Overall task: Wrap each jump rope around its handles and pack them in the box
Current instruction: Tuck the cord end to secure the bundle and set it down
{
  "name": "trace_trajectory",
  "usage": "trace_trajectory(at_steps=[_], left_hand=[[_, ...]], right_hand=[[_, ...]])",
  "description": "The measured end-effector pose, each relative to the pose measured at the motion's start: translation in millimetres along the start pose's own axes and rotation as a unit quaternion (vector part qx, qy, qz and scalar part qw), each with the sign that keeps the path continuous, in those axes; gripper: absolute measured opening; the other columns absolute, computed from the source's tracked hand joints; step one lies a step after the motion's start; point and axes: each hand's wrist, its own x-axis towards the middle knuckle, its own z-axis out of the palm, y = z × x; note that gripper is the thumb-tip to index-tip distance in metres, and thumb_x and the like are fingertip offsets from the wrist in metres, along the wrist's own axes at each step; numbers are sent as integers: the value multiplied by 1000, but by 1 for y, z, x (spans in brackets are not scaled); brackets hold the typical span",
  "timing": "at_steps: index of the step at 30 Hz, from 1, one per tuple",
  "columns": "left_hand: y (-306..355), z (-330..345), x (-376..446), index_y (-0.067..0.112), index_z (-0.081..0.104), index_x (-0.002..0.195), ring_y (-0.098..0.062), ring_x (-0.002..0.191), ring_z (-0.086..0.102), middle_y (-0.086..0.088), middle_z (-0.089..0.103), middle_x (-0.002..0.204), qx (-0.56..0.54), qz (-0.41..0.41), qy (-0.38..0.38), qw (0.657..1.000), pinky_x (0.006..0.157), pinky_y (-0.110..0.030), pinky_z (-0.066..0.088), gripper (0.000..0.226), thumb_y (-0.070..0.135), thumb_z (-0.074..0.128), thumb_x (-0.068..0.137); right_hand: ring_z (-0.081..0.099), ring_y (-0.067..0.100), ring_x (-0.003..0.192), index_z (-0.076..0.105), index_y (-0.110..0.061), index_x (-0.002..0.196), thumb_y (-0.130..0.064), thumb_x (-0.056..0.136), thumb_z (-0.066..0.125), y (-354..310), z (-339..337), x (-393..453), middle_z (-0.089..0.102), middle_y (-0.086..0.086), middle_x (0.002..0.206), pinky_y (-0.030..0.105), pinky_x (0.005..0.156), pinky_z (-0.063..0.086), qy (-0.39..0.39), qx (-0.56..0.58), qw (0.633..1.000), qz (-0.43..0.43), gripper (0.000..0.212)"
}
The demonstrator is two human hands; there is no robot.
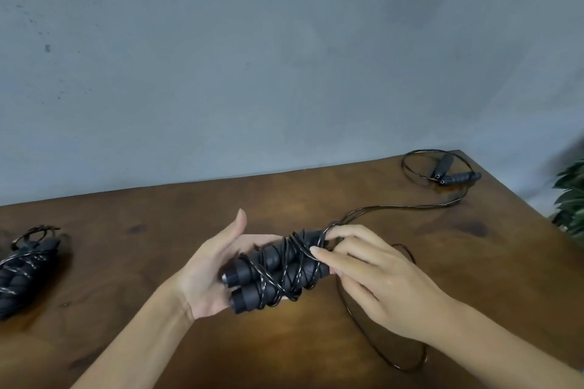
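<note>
**Mid-wrap, with slack on the table**

Grey plaster wall behind, brown wooden table below, and I'm holding the work just above it. My left hand lies palm up with the fingers nearly straight, cradling the paired handles from beneath; the thumb stands free and grips nothing. My right hand pinches the cord at the far end of the handles, fingertips curled on a strand.

Several turns already cross the handles, but a long loop of cord lies loose on the table under my right wrist. Another strand leads off towards a second unwrapped rope at the far right corner; whether it belongs to my rope I cannot tell.

One finished bundle sits at the left edge. No box is in view.

The risks, as I judge them: my open left palm could let the handles roll apart and loosen the turns, and the trailing loop could snag or tangle with the other rope.
</note>
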Motion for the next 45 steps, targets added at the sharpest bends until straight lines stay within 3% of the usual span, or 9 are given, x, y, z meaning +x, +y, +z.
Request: trace_trajectory(at_steps=[4,10,18,23,25,27,32,36,45], left_hand=[[14,23,24,10,65,138,-44,123,63,-28,62,140,105,-74,10,992,105,-56,53,86,75,70,82],[10,66,61,12,65,132,-26,120,71,-9,75,126,217,-111,73,967,110,-47,53,65,62,70,90],[-21,95,87,17,70,123,-25,115,72,-6,77,120,239,-66,137,959,111,-51,50,59,67,65,92],[-32,102,98,4,67,117,-41,101,70,-28,71,114,239,1,203,950,106,-65,45,70,69,65,88],[-34,102,103,3,67,114,-48,102,69,-32,68,113,231,21,229,945,104,-64,47,71,69,64,87],[-34,104,109,2,67,108,-38,86,70,-27,72,100,240,43,255,936,93,-57,54,73,71,64,85],[-35,106,120,5,67,99,-20,74,66,-18,73,87,232,81,329,912,79,-41,53,66,69,67,87],[-35,117,126,4,65,95,-18,66,63,-2,68,75,183,113,355,910,68,-32,53,48,52,67,96],[-38,118,122,21,65,116,-9,88,68,8,71,96,285,82,231,927,89,-37,58,49,61,70,88]], right_hand=[[52,22,127,63,-7,132,-5,99,50,11,-25,-2,59,0,100,18,101,40,-43,-42,997,-39,36],[52,23,126,62,-7,132,-6,97,49,34,-42,-14,59,1,106,20,108,38,-92,-76,990,-77,38],[45,19,133,61,-11,130,-7,96,46,57,-45,-34,57,1,114,19,110,38,-115,-48,988,-92,38],[50,24,135,64,-8,130,-5,98,49,73,-46,-42,60,1,99,31,121,32,-52,-76,989,-112,35],[50,23,135,65,-8,128,-9,99,50,80,-48,-45,65,0,100,27,124,24,-33,-95,990,-94,33],[53,21,130,68,-9,125,-13,100,53,85,-50,-47,68,-1,102,18,118,27,-20,-87,993,-72,30],[65,5,98,78,-19,112,-31,100,60,88,-55,-51,72,-17,96,17,91,47,62,63,993,73,25],[70,7,74,80,-27,84,-15,93,72,87,-58,-48,74,-11,73,13,78,50,35,316,906,279,17],[62,18,73,79,-27,88,-10,94,67,114,-62,-43,73,-3,75,22,79,53,-109,475,834,258,21]])
